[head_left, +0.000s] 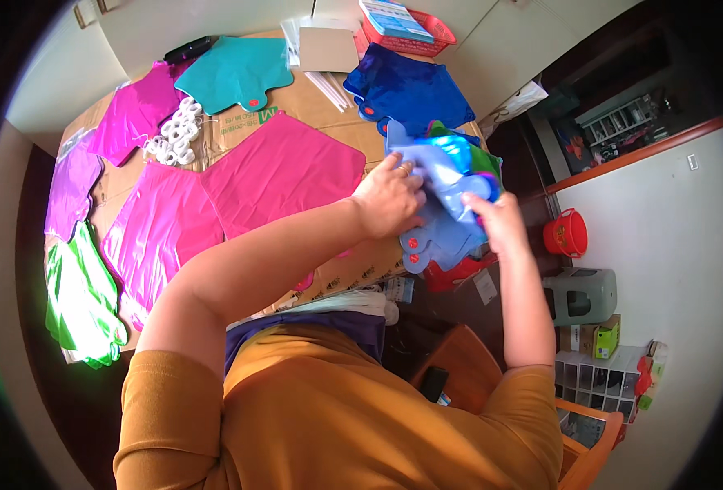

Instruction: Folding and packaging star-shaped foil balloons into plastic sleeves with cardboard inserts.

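At the right end of the table, a light blue foil balloon [439,167], flat and creased, is lifted between my hands. My left hand [390,198] has its fingers curled at the balloon's left side. Thumb and fingers of my right hand [499,222] pinch its right edge, slightly blurred. Beneath lie more light blue foil pieces [439,241] with red dots on their tabs, and a green foil piece [482,161] shows behind. Just beyond is a stack of dark blue foil balloons [410,88]. Pink foil balloons [284,175] spread to the left of my left hand.
Cardboard [308,110] covers the table. On it are teal [235,73], purple [71,184] and green foil pieces [84,298], white ribbon rolls [174,135], white sticks [326,90] and a red basket [443,33]. A wooden chair [464,363] stands by my right arm.
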A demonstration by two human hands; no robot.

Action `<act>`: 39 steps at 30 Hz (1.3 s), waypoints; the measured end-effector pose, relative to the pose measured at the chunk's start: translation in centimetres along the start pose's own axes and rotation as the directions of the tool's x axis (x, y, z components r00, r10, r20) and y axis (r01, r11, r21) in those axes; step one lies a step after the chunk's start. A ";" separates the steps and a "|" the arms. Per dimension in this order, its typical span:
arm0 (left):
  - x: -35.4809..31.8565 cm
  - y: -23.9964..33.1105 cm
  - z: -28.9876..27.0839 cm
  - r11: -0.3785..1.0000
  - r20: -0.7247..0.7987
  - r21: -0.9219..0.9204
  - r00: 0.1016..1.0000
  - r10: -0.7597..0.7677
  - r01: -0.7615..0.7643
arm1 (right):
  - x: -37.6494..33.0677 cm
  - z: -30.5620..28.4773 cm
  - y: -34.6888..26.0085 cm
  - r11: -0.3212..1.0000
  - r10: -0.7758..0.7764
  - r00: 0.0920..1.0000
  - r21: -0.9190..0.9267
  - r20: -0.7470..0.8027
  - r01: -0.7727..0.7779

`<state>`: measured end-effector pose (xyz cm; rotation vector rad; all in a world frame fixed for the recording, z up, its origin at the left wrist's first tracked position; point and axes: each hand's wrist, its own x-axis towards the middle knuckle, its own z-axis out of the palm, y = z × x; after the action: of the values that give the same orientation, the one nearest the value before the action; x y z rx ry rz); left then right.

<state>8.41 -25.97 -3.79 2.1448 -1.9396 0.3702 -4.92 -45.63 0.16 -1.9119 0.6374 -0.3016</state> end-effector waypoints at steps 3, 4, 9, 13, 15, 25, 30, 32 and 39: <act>0.3 0.1 -0.3 0.985 0.095 -0.023 0.981 -0.166 0.169 | 2.5 -5.4 -1.0 0.961 0.089 0.990 0.269 -0.110 -0.057; 0.4 0.0 -1.0 0.977 0.168 -0.038 0.965 -0.200 0.209 | 3.5 -7.5 -2.0 0.957 0.072 0.985 0.289 -0.156 -0.025; 0.9 0.4 -2.2 0.950 0.291 -0.115 0.924 -0.247 0.290 | 10.7 -24.3 -3.8 0.975 0.103 0.965 0.219 -0.241 -0.050; 0.4 0.6 -1.3 0.943 0.180 -0.149 0.946 -0.270 0.297 | 15.0 -30.9 -7.6 0.960 -0.152 0.858 -0.281 -0.491 0.010; 0.4 0.7 -1.4 0.940 0.204 -0.163 0.942 -0.266 0.300 | 15.9 -31.0 -12.4 0.946 -0.221 0.824 -0.322 -0.522 0.050; -4.7 4.3 -3.0 0.887 -0.342 -0.437 0.884 -0.319 0.151 | 4.6 -2.4 -27.8 0.402 -0.857 0.516 -0.639 -0.009 0.656; -15.3 8.1 -8.3 0.667 -0.268 -0.743 0.892 -0.363 0.048 | -1.5 14.0 -18.7 -0.041 -0.905 0.065 -0.239 0.419 0.970; -19.1 9.2 -9.3 0.550 -0.170 -0.829 0.892 -0.418 0.100 | -2.7 17.3 -12.8 -0.016 -0.779 0.138 -0.239 0.612 0.971; -27.2 11.7 -7.8 0.035 0.253 -0.931 0.712 -0.655 0.363 | -6.0 19.8 -6.5 0.055 -0.798 0.131 -0.146 0.588 0.988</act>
<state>-6.05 0.91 -5.54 1.5335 -0.6091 -0.5800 1.62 -25.01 -1.79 -2.6009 -1.1066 -0.6057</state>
